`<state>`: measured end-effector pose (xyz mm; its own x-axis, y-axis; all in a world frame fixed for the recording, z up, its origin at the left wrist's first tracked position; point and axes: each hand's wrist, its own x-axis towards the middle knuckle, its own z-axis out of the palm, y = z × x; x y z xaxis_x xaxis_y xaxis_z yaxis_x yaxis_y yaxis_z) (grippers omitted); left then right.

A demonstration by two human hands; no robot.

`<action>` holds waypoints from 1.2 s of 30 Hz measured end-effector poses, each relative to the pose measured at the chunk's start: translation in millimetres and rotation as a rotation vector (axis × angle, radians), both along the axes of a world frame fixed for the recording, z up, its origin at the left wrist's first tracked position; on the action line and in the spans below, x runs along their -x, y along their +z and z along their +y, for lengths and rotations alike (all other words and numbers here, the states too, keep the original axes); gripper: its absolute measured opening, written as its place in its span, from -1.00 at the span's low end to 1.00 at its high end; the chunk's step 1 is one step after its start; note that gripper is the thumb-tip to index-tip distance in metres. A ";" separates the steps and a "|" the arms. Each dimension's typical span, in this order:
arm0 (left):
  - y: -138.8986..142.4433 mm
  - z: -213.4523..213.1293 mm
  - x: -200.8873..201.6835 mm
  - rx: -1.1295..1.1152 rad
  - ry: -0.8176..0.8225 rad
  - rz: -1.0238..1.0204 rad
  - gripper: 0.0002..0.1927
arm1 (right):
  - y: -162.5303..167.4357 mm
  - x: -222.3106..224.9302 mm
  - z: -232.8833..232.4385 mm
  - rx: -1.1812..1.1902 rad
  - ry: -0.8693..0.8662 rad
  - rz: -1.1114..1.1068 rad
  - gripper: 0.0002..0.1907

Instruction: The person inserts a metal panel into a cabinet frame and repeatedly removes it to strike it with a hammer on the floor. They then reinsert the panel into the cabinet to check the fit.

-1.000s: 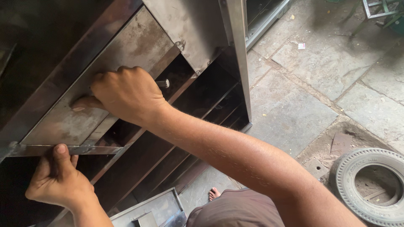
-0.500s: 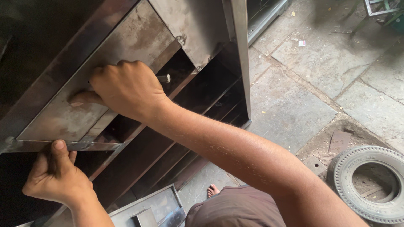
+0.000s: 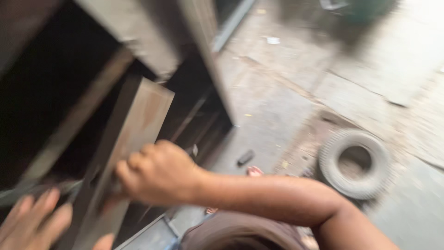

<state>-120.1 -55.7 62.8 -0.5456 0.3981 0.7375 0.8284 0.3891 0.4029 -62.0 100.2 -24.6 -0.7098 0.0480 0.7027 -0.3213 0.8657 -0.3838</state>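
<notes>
The view is blurred by motion. My right hand (image 3: 157,173) is clenched around the lower part of a long flat metal panel (image 3: 134,134) that leans out of a dark metal cabinet frame (image 3: 185,41). My left hand (image 3: 34,222) is at the bottom left corner, fingers spread against the panel's lower left edge, beside a thin metal rail (image 3: 41,190). Whether the left hand grips the panel is unclear. My forearm crosses the lower middle of the view.
A small tyre (image 3: 356,162) lies flat on the paved stone floor (image 3: 286,97) to the right. A small dark object (image 3: 245,157) lies on the floor near my foot (image 3: 254,172). The cabinet's upright edge stands between the shelves and the floor.
The panel has tilted from nearly level in the frame to steeply slanted, its lower end pulled toward me. Both hands dropped lower in view, and the camera swung, blurring the view.
</notes>
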 end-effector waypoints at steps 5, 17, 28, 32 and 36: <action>-70.4 60.0 -16.5 0.617 -0.119 -0.739 -0.22 | -64.2 -86.5 -39.3 0.009 -0.107 -0.331 -0.82; -251.6 115.9 -157.8 1.306 -0.760 -0.555 -0.37 | -199.9 -220.4 -129.3 0.546 -0.810 -0.903 -0.86; -414.3 197.7 -245.2 1.020 -1.019 -1.248 -0.52 | -401.0 -458.6 -90.4 1.558 -1.483 -1.062 -0.57; -521.2 227.8 -286.8 1.189 -0.846 -1.419 -0.43 | -511.5 -503.3 -58.6 1.737 -1.505 -1.180 -0.59; -619.3 251.1 -340.4 1.316 -0.871 -1.621 -0.36 | -613.2 -509.5 0.2 1.735 -1.508 -1.129 -0.51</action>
